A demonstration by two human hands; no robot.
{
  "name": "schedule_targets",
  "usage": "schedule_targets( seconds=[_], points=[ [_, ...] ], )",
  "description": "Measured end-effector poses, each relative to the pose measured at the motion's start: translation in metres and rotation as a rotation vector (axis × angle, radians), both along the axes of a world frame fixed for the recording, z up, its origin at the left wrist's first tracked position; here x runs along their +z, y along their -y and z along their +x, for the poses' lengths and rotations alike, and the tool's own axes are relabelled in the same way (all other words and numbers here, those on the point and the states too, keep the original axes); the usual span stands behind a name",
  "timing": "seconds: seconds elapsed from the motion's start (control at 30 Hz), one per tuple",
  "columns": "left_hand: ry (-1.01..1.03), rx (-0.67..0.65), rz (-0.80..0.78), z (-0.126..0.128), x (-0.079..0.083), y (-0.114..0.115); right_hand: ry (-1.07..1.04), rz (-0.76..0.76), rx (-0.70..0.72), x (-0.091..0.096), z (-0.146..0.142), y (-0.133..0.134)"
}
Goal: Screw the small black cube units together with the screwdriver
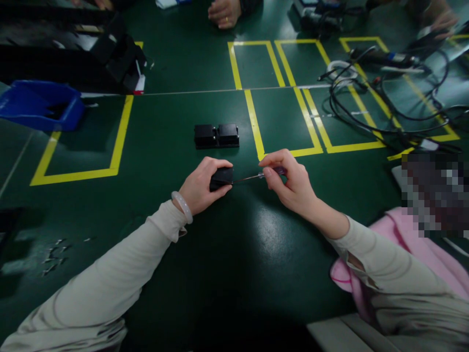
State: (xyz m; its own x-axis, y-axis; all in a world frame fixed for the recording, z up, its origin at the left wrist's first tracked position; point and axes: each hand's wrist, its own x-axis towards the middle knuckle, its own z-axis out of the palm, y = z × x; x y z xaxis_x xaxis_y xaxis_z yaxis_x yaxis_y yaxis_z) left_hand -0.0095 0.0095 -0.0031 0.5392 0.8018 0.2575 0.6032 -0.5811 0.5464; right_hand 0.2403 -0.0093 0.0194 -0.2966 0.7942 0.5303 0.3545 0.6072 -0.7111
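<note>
My left hand [201, 185] is closed around a small black block [222, 179], pressing it between thumb and fingers just above the green table. In my right hand [289, 183] is a screwdriver [249, 178], pinched by its handle. Its thin metal shaft points left, and the tip meets the right side of the black block. Whether a screw sits at the tip is too small to tell. Just beyond my hands lies a black part made of two joined blocks [217, 136], with small shiny bits along its edge.
A blue bin [42, 105] stands at the left, beside a long black fixture [117, 56]. Several loose screws [53, 256] lie at the lower left. Tangled black cables [388, 124] cover the right, above a pink cloth [403, 249]. Another person's hand [225, 13] rests across the table.
</note>
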Motion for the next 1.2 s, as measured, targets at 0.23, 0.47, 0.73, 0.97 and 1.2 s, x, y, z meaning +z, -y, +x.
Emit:
schedule_targets(
  seconds=[0.23, 0.47, 0.73, 0.97, 1.2],
  points=[
    [-0.003, 0.004, -0.005, 0.0003, -0.0007, 0.0001, -0.015, -0.034, 0.016, -0.0007, 0.0008, -0.001],
    [0.003, -0.001, -0.003, 0.0005, 0.0002, 0.0004, -0.023, -0.043, 0.013, 0.0001, 0.0007, -0.0009],
    [-0.007, 0.004, -0.006, 0.0, -0.0002, 0.0001, -0.019, -0.055, -0.002, 0.001, 0.0002, -0.0015],
    [-0.006, 0.003, -0.013, 0.0003, 0.0012, 0.0005, -0.024, -0.042, 0.015, 0.0007, 0.0003, -0.0015],
    [-0.014, 0.014, -0.026, 0.0007, 0.0022, 0.0003, -0.003, -0.072, 0.022, 0.0009, 0.0, -0.0013]
  ],
)
